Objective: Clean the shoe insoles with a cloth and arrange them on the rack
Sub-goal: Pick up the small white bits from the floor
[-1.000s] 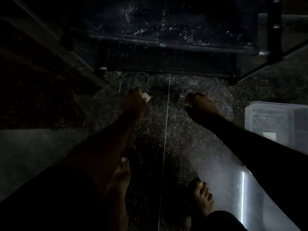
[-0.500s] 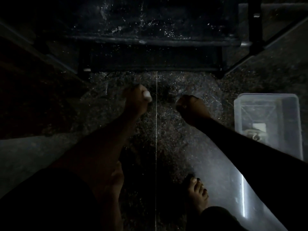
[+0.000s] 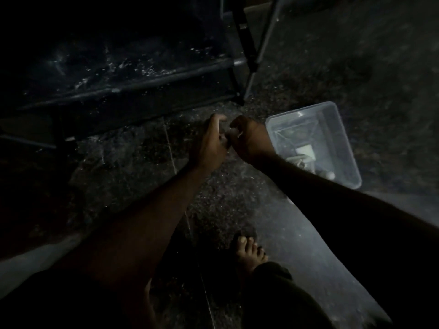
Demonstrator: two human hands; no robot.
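The scene is very dark. My left hand (image 3: 209,143) and my right hand (image 3: 251,141) meet above the floor, fingers curled toward each other. A small pale cloth (image 3: 234,133) shows between them, pinched by my right fingers, with my left fingers closed against it. No insole can be made out in the dark. The dark shoe rack (image 3: 123,89) stands just beyond and to the left of the hands, and its shelf surface glints faintly.
A clear plastic bin (image 3: 332,115) with a few small items inside sits on the floor right of my hands. The rack's metal legs (image 3: 251,74) rise behind it. My bare foot (image 3: 249,252) rests on the speckled stone floor (image 3: 133,157).
The view swung left, so the rack and bin shifted. My hands, apart before with the cloth in the left, have come together around the cloth.
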